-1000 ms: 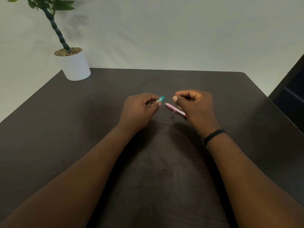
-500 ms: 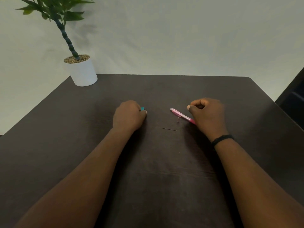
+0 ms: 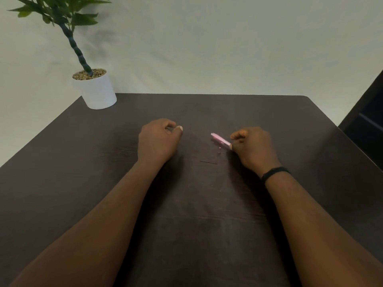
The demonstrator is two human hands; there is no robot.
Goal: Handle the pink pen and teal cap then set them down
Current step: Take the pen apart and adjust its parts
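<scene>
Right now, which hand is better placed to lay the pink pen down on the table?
Right. The right hand already grips the pink pen low over the table; the left hand sits curled apart from it.

— What colour is the pen [image 3: 221, 140]?
— Pale pink. The counter [image 3: 207, 214] is dark brown with faint wood grain.
— And the pot [image 3: 97, 92]?
— Plain white, tan gravel on top, green leaves [image 3: 60, 9]. The wristband [image 3: 274, 172] is black.
</scene>
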